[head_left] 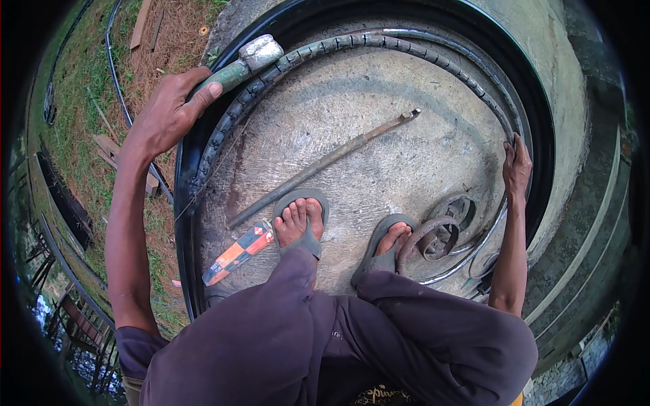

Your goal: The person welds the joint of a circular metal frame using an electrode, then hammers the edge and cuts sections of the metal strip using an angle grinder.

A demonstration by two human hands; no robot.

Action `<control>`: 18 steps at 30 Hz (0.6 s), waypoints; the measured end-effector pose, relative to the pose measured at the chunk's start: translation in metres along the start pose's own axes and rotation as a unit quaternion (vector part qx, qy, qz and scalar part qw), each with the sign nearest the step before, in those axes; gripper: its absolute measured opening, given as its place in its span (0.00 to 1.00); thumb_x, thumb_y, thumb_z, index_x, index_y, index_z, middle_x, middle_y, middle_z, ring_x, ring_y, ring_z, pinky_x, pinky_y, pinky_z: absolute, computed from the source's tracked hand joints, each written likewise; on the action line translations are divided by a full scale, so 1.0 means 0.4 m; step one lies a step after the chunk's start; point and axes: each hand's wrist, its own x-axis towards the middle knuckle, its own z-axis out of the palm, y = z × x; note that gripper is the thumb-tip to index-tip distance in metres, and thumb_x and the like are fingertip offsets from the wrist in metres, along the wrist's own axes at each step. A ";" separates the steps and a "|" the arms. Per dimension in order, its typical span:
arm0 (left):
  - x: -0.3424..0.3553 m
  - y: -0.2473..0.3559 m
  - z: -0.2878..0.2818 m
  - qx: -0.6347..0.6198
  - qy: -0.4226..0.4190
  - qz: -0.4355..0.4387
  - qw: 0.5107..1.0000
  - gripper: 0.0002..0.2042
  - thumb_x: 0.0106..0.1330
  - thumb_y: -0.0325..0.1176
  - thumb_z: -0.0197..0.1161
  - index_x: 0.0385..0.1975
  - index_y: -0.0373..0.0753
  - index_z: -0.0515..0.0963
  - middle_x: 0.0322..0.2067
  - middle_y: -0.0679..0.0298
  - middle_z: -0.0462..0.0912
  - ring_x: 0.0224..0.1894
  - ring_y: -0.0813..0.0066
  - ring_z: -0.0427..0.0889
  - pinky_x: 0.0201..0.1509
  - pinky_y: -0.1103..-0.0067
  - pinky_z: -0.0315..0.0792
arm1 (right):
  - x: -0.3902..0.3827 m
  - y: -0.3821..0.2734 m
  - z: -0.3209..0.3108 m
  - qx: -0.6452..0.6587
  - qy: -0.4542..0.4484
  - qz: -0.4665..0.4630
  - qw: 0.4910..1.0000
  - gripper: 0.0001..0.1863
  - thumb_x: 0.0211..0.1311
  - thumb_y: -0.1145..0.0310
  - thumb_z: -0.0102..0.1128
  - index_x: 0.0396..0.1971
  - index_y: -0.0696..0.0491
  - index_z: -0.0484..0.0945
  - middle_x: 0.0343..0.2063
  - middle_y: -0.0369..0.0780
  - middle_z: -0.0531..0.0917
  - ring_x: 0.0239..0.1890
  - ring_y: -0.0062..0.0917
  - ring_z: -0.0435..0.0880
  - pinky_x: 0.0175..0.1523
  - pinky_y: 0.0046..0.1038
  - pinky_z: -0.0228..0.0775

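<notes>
My left hand [169,111] is wrapped round the green handle of a hammer [261,54] with a blocky, silvery head. The head rests over or just above a curved strip with dark notches [352,42]; contact is unclear. That strip bends along the inside of a large black ring [544,135], which lies round my feet. On the right side, my right hand [517,166] is closed round the strip's edge, thumb inward. Between the hands a long metal bar [332,159] lies slantwise on the concrete.
A flat orange-and-grey checked piece [240,252] lies beside my left sandal [318,196]. Rusty metal rings [428,240] are next to my right sandal [382,233]. Grass with wood scraps [140,24] and a black hose [112,61] lies left; a concrete step [586,230] runs at right.
</notes>
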 end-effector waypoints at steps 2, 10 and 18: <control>-0.001 -0.018 -0.001 0.034 0.000 -0.003 0.999 0.29 0.74 0.56 0.52 0.45 0.29 0.79 0.35 0.45 0.83 0.39 0.51 0.80 0.48 0.61 0.72 | 0.038 -0.003 -0.024 -0.003 0.011 -0.015 1.000 0.19 0.72 0.64 0.59 0.59 0.52 0.77 0.47 0.51 0.85 0.50 0.45 0.85 0.53 0.40 0.76; 0.005 -0.004 -0.018 0.096 -0.036 -0.044 0.994 0.36 0.72 0.64 0.50 0.57 0.31 0.77 0.45 0.44 0.81 0.49 0.53 0.77 0.59 0.60 0.69 | 0.078 0.013 -0.022 0.029 -0.007 -0.017 0.999 0.20 0.72 0.66 0.59 0.60 0.56 0.77 0.53 0.51 0.84 0.56 0.39 0.84 0.59 0.36 0.75; 0.008 -0.013 -0.022 0.088 -0.056 -0.046 0.994 0.31 0.74 0.59 0.50 0.51 0.31 0.78 0.39 0.43 0.80 0.45 0.50 0.76 0.53 0.57 0.69 | 0.113 -0.021 -0.036 0.037 -0.026 -0.001 0.999 0.19 0.72 0.66 0.60 0.60 0.54 0.78 0.52 0.51 0.84 0.56 0.39 0.85 0.58 0.36 0.76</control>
